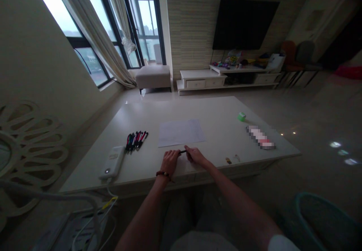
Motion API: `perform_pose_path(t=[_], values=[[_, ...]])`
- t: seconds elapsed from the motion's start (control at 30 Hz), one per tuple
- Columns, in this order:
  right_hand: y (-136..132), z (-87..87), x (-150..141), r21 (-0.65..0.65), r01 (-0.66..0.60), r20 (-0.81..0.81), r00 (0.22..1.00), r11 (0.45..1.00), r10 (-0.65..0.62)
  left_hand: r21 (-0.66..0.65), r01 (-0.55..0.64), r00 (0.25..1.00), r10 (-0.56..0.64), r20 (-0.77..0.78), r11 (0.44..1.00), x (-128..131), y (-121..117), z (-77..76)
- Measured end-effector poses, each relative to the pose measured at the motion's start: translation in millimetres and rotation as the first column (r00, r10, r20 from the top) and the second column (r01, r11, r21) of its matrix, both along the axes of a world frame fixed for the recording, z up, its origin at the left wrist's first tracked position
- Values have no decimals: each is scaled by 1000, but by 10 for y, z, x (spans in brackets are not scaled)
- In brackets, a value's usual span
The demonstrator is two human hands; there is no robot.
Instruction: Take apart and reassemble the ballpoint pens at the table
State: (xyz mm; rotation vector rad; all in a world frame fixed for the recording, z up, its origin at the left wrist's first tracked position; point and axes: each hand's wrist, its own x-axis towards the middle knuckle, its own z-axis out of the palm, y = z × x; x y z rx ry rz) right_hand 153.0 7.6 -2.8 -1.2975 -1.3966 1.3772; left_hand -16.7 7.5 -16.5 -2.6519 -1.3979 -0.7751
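Note:
A dark pen (182,151) spans the gap between my two hands, just above the near side of the white table (135,171). My left hand (170,160) is closed around one end of it. The other end sits in the closed fingers of my right hand (195,156). Beyond my hands lies a sheet of white paper (181,132). To the left, several pens (136,141) with dark, red and white parts lie side by side in a row.
A white power bank-like box (113,162) with a cable is at the table's left edge. On the right are a small green item (241,116), a pixelated pinkish object (260,137) and two tiny items (228,160). A teal-rimmed basket (299,209) stands at lower right.

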Motion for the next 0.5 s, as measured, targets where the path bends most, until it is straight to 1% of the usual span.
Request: perform_pose_path(t=[0.07, 0.2, 0.33, 0.5], values=[[15, -3, 1, 30, 19, -14, 1000, 999, -19, 0, -4, 1000, 4, 1, 1000, 0, 1, 8], [11, -23, 6, 68, 46, 61, 997, 997, -50, 13, 12, 1000, -12, 4, 1000, 3, 2, 3], [-16, -22, 6, 110, 58, 34, 997, 992, -62, 16, 2, 1000, -2, 12, 1000, 4, 2, -26], [-45, 22, 22, 163, 35, 88, 995, 986, -50, 4, 4, 1000, -4, -1, 1000, 6, -5, -17]])
